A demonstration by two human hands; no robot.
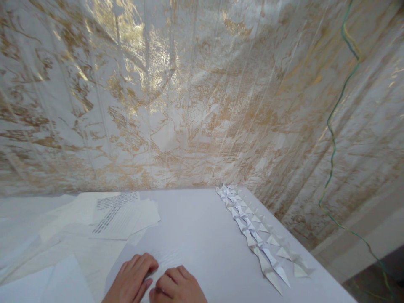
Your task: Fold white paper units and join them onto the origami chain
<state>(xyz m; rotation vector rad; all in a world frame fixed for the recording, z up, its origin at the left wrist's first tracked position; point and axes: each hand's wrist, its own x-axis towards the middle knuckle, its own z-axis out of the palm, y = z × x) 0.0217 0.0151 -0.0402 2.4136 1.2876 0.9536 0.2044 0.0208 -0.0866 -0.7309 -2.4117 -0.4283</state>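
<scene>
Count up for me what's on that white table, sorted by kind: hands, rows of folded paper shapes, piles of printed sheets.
Hands: 2, the left hand and the right hand, side by side on the table
Rows of folded paper shapes: 1
Piles of printed sheets: 1
Total: 4

Both hands (pixel 154 284) cut off by btm edge; printed text (pixel 115 210) unreadable.
</scene>
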